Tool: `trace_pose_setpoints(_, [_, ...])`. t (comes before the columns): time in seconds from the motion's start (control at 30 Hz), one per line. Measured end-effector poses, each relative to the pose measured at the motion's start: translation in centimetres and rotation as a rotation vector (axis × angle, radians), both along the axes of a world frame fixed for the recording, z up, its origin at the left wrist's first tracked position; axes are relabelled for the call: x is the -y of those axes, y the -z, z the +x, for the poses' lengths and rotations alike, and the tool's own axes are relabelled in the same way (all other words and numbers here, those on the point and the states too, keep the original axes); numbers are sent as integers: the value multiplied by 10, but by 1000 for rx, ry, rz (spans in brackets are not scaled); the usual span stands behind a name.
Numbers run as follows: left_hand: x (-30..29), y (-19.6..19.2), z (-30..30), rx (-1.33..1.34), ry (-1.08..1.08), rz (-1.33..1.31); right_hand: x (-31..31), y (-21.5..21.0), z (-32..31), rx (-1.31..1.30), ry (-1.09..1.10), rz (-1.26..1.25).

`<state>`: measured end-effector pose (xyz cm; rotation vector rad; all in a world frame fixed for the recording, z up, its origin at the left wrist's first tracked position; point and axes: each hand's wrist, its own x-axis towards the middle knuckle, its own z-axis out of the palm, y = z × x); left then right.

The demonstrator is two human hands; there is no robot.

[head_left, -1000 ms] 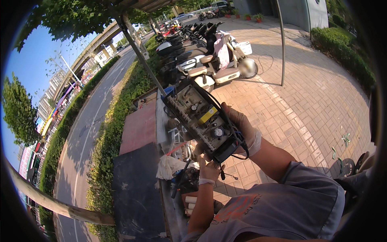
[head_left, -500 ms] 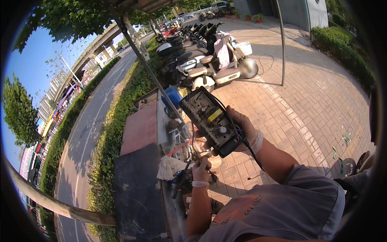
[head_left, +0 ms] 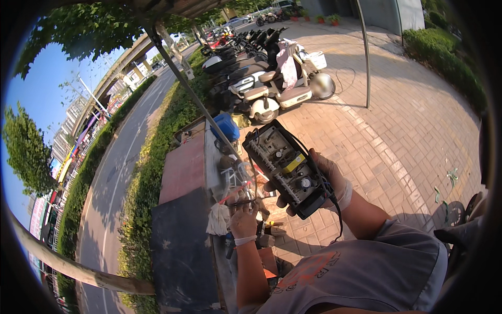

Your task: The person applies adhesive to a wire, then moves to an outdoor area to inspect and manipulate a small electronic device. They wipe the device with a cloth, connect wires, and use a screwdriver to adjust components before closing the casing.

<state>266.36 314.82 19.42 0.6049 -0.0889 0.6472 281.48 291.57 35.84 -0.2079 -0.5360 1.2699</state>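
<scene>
My right hand [head_left: 330,172], in a thin pale glove, grips an uncovered black charger [head_left: 285,170] from its right side and underneath. Its casing lies open toward me, baring a circuit board with a yellow transformer [head_left: 294,163], round capacitors and a finned metal strip. A black cord [head_left: 341,220] hangs from its lower end. From the charger's left side a thin dark cable [head_left: 255,183] drops to my left hand [head_left: 243,222], also gloved, whose fingers are bent around it. A whitish cloth [head_left: 217,220] lies just left of that hand.
A bench with a dark panel [head_left: 180,246] and a reddish panel [head_left: 182,167] runs along the left, beside a hedge [head_left: 133,209]. A blue container [head_left: 226,127] stands past it. Parked scooters [head_left: 282,97] line the paving ahead. A thin metal pole [head_left: 365,57] rises at the right.
My left hand has moved left and slightly down, toward the cloth. The charger, in my right hand, has shifted a little right and down.
</scene>
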Motion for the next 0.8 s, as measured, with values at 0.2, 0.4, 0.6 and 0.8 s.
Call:
trace_pose_setpoints(0.2, [-16, -19, -16, -211, -220, 356, 1, 2, 9, -62, 27, 32])
trace_pose_setpoints(0.4, [20, -9, 29, -430, -71, 827, -10, -5, 5, -114, -67, 61])
trace_pose_setpoints(0.6, [34, 61, 88, -497, 123, 954, -10, -18, -14, -233, -145, 122])
trace_pose_setpoints(0.8, [48, 110, 113, -445, 52, 797, -4, -29, -17, -291, -240, 197])
